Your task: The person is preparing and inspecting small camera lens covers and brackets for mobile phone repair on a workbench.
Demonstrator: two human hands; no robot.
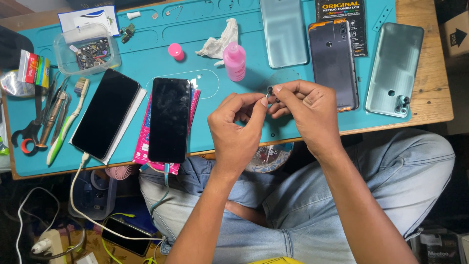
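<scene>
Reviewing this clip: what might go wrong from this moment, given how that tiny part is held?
The small dark part is pinched between fingertips of the left hand and right hand near the teal mat edge; it could drop into the lap. The open pink bottle nearby might get knocked over.

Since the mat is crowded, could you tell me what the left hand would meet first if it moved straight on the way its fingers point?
Probably the right hand: the left hand points right-upward at it, fingertips nearly touching around a small dark part.
</scene>
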